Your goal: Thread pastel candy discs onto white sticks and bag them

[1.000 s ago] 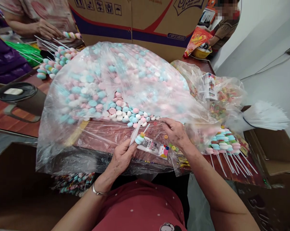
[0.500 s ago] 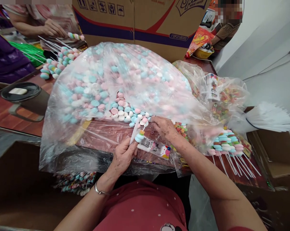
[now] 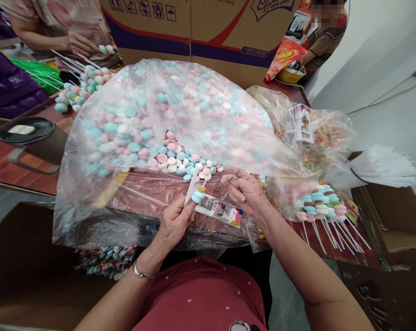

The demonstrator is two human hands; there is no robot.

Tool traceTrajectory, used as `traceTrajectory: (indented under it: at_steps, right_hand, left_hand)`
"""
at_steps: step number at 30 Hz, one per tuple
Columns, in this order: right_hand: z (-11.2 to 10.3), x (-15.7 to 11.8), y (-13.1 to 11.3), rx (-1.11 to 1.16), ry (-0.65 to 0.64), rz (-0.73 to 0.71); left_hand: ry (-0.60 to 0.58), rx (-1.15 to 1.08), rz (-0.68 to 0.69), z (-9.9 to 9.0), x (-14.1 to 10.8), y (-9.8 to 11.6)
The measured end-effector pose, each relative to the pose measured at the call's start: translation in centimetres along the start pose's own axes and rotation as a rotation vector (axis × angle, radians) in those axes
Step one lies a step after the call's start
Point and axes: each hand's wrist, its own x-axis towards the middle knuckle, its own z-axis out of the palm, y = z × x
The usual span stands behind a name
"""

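Observation:
My left hand (image 3: 175, 223) is closed around several white sticks (image 3: 192, 184). One of them carries blue candies (image 3: 197, 196) with a small orange ring above, and its bare tip points up and to the right. My right hand (image 3: 245, 191) hovers just right of that tip, fingers bent but apart, with nothing visible in them. Loose pink, blue and white candies (image 3: 173, 161) spill from the mouth of a big clear plastic bag (image 3: 208, 110) beyond my hands. Printed labels (image 3: 218, 209) lie on the plastic sheet between my hands.
Finished candy sticks (image 3: 321, 202) lie at the right, near a bundle of white sticks (image 3: 384, 168). Bags of gummy rings (image 3: 328, 133) sit behind them. A lidded mug (image 3: 31, 142) stands left. A large carton (image 3: 194, 37) rises at the back; a co-worker's hand (image 3: 82, 43) handles candies.
My right hand has drawn back to the right from the loose candies and stick tip, its fingers spreading. My left hand keeps its hold on the sticks. The view has shifted slightly.

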Motion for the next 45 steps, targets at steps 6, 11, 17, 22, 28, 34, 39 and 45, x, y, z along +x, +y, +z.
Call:
traceTrajectory:
  at_steps: [6, 11, 17, 22, 28, 34, 39, 45]
  right_hand:
    - [-1.3, 0.3, 1.0, -0.273, 0.114, -0.087]
    - [-1.9, 1.8, 0.2, -1.161, 0.156, -0.283]
    - [-0.4, 2.9, -1.1, -1.817, 0.092, -0.070]
    - [0.8, 3.2, -0.7, -1.814, -0.004, -0.160]
    - [2.7, 3.7, 1.5, -1.854, 0.004, -0.258]
    - [3.5, 4.6, 2.1, -1.947, 0.034, -0.205]
    - [1.2, 3.1, 0.5, -2.079, -0.109, -0.241]
    - [-2.3, 1.9, 0.0, -1.943, -0.162, -0.272]
  left_hand:
    - [0.001, 0.030, 0.003, 0.0, 0.0, -0.1]
    - [0.012, 0.050, -0.001, 0.0, 0.0, 0.0]
    - [-0.005, 0.032, -0.019, 0.0, 0.0, 0.3]
    - [0.008, 0.006, -0.021, 0.0, 0.1, 0.1]
    - [0.017, -0.032, -0.025, 0.1, 0.0, 0.4]
    - [0.003, -0.034, -0.027, 0.1, 0.0, 0.4]
    - [0.001, 0.005, -0.023, 0.1, 0.0, 0.3]
    - [0.007, 0.009, -0.023, 0.0, 0.0, 0.3]
